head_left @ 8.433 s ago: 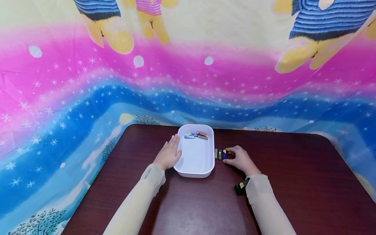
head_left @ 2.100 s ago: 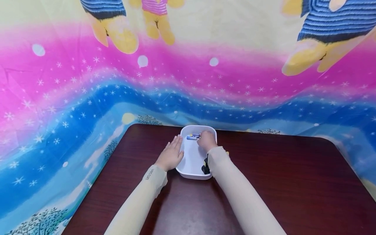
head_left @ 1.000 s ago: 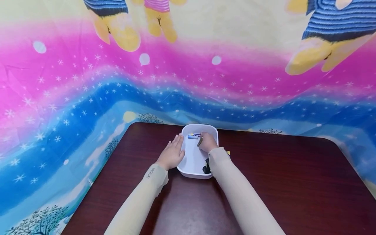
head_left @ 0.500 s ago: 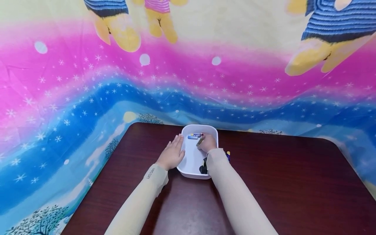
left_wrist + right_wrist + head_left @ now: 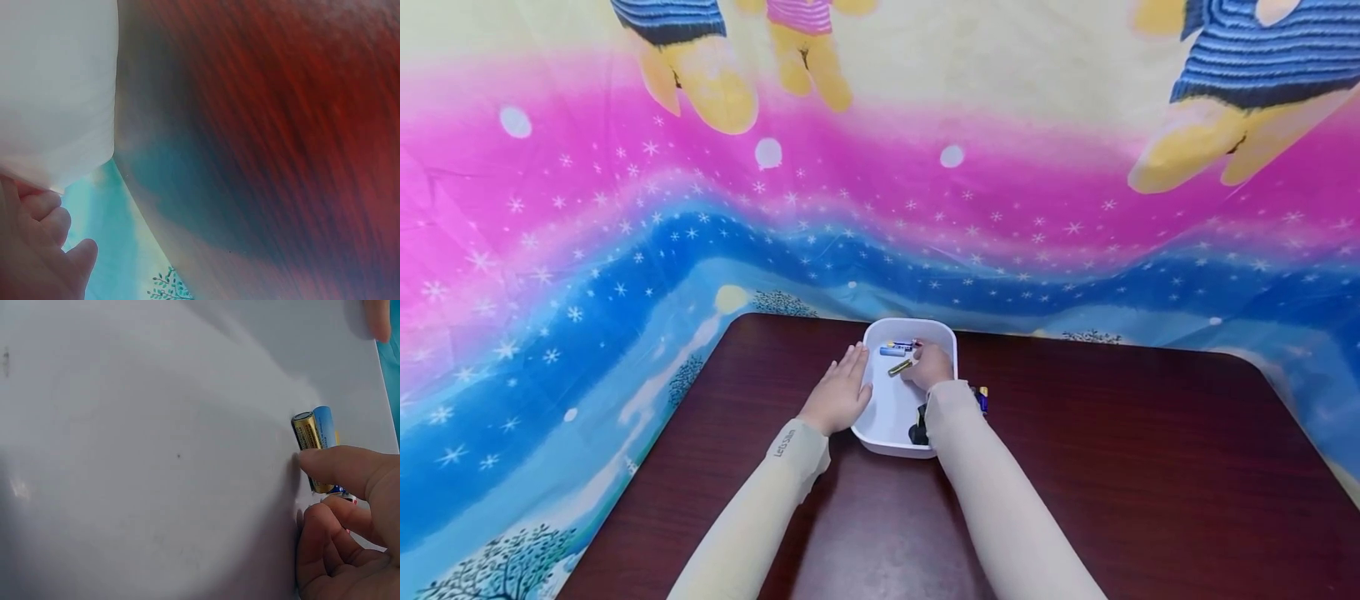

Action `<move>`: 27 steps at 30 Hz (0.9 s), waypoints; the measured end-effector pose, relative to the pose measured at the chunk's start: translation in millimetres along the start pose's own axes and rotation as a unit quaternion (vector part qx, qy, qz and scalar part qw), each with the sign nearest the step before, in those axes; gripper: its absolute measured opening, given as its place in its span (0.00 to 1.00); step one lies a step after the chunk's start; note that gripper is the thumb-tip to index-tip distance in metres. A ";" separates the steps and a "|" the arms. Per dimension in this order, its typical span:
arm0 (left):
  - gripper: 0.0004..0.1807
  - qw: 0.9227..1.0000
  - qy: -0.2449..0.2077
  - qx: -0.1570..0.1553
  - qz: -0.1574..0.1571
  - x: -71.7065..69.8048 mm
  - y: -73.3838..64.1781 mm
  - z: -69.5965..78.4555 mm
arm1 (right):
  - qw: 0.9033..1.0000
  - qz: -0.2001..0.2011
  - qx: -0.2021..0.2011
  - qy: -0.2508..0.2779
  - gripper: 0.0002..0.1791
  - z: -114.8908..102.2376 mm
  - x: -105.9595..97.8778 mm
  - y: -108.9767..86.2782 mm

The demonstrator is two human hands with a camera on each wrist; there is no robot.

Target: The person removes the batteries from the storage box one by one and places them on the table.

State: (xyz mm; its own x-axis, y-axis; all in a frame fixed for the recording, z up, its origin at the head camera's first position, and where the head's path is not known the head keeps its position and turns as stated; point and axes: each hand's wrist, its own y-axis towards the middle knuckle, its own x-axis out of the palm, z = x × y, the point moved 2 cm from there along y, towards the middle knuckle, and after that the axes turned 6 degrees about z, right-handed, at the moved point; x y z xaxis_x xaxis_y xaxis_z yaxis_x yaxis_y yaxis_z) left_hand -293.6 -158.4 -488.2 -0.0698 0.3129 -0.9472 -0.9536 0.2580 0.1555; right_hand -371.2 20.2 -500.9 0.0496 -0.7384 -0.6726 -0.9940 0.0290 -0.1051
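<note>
A white plastic tub [image 5: 889,417] stands on the table. My left hand [image 5: 835,392] rests along its left rim with straight fingers; the left wrist view shows part of that hand [image 5: 44,237] by the tub's wall. Inside the tub, my right hand [image 5: 931,365] pinches a gold battery [image 5: 900,367] by its right end. In the right wrist view, the thumb crosses the gold battery [image 5: 306,432] and the other fingers are curled below. Farther back in the tub lie a light blue battery [image 5: 892,351] and a dark blue one [image 5: 901,345], with a red end partly hidden by the right hand.
Right of the tub, a blue and yellow battery [image 5: 982,400] lies on the dark red-brown table [image 5: 1150,458], partly behind the right sleeve [image 5: 992,467]. A patterned cloth [image 5: 1037,208] hangs behind the table's far edge.
The right hand went from the batteries right of the tub into the tub. Over the last second the gold battery has turned and shifted leftward at its fingertips. The left hand stays put.
</note>
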 end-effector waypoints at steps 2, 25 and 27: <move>0.35 1.000 -0.001 0.001 0.001 0.5 0.1 -0.6 | 1.000 0.000 -0.008 -0.005 0.28 0.5 1.0 0.6; 0.35 1.000 0.004 0.009 0.007 1.8 0.4 -1.3 | 0.999 0.026 -0.025 -0.010 0.31 3.2 12.7 5.9; 0.35 1.000 0.004 0.010 0.007 2.5 0.7 -1.8 | 0.999 0.032 -0.027 -0.014 0.29 3.3 13.6 5.9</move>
State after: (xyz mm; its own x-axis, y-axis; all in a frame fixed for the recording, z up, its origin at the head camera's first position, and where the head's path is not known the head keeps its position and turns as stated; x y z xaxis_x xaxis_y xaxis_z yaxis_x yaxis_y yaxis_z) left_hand -295.0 -159.1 -491.0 -0.0848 0.3093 -0.9472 -0.9464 0.2722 0.1736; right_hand -376.1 12.6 -513.0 -0.0116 -0.7177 -0.6963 -0.9990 0.0383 -0.0228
